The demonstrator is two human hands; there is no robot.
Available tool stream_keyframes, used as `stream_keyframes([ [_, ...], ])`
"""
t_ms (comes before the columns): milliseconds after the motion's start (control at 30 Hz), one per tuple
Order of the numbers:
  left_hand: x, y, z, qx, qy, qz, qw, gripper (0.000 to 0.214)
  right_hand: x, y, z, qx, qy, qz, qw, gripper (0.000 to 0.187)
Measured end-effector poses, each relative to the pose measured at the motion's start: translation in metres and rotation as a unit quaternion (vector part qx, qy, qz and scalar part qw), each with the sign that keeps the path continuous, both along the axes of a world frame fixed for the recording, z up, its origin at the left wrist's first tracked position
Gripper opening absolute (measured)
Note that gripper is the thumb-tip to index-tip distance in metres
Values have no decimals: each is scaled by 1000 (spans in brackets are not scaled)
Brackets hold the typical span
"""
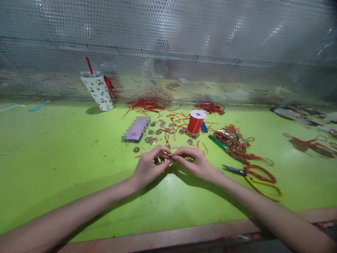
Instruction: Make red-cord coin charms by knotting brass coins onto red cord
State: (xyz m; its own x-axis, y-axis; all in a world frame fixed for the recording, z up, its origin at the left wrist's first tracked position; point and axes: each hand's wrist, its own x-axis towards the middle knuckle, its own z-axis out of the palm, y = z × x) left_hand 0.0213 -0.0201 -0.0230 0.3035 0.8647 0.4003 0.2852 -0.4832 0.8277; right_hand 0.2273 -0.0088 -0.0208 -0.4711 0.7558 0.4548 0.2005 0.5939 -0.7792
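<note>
Both hands meet over the middle of the green table (79,158). My left hand (150,165) pinches a string of coins on red cord (167,145) between thumb and fingers. From the other side, my right hand (195,162) pinches the same piece, fingertips almost touching the left ones. Its red loop points away from me, and a bit of red cord hangs below the fingers. The fingertips hide most of the knot and the coin between them. Loose round brass-coloured coins (153,141) with holes lie just beyond my hands.
Right of centre stand a red cord spool (196,123), a blue lighter (204,127), a green lighter (218,142), a pile of corded coins (231,140) and open scissors (244,172). A phone (137,129) and white tumbler (97,89) are left. Red cord scraps (147,105) lie before the perforated metal wall (126,52).
</note>
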Motion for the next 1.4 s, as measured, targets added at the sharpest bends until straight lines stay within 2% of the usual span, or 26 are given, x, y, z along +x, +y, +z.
stream_keyframes([
  [233,-2,1,-2,35,24,-20,999,13,2,1,-8,130,-55,-6,990,13],
  [333,-1,1,-1,38,32,-30,998,17,1,2,-12,152,-68,-17,986,12],
  [467,0,2,0,46,31,-43,998,23,0,-1,-13,144,-62,-22,987,9],
  [667,0,2,-5,116,74,-43,990,11,-4,-8,-5,74,-2,-36,997,8],
  [800,0,3,-6,161,97,-50,981,13,-6,-10,-2,-16,63,-44,997,11],
  [1000,0,5,-8,160,139,-65,975,2,-9,-13,-2,-147,140,-8,979,20],
  [1233,-3,4,-11,242,163,-6,956,3,-8,-10,-4,-152,145,-34,977,22],
  [1400,-8,1,-10,246,182,-11,952,9,-9,-11,3,-165,153,-45,973,28],
])
